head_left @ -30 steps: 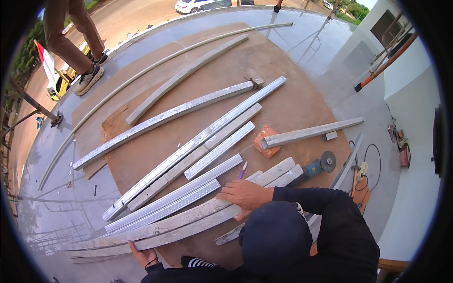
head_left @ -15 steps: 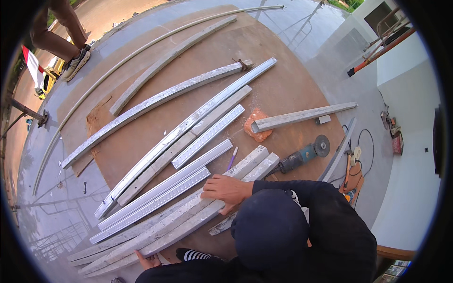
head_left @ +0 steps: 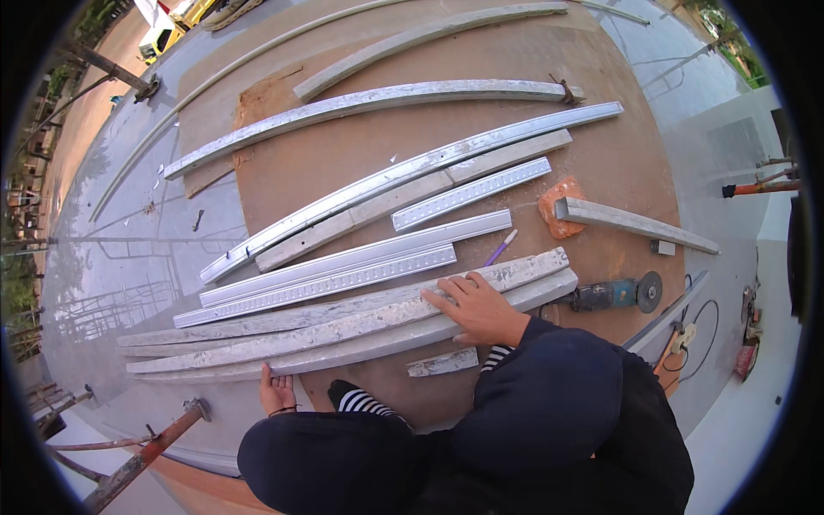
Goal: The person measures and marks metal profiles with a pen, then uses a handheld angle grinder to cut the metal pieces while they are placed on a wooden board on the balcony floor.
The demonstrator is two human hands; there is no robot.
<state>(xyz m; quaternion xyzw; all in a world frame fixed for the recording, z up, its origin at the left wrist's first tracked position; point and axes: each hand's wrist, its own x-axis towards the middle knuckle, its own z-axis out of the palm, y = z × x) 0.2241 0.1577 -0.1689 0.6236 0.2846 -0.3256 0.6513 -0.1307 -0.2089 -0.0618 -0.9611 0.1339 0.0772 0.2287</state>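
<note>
Two pale, cement-stained rectangular bars (head_left: 369, 324) lie side by side in front of me. My right hand (head_left: 482, 311) is closed over them near their right end, fingers across the farther bar. Low at the near side, my left hand (head_left: 277, 393) touches the edge of the nearer bar (head_left: 343, 357) with its fingertips. Its fingers are apart and it grips nothing I can see. Just beyond lie more stained bars (head_left: 232, 328) and a perforated silver metal strip (head_left: 343, 290). A purple-and-white marker (head_left: 499, 249) rests by the far side of the bars.
An angle grinder (head_left: 614, 294) lies at the right end of the bars. A short offcut (head_left: 442, 363) sits near my striped socks. Farther off are long metal profiles (head_left: 429, 161), an orange lump (head_left: 562, 206) under another bar, and a power strip (head_left: 684, 336). A rusty pole (head_left: 154, 455) stands lower left.
My view has swung round, so the bars lie flatter across it and the grinder sits farther right. Both hands stay at the bars; the right hand's fingers are spread more.
</note>
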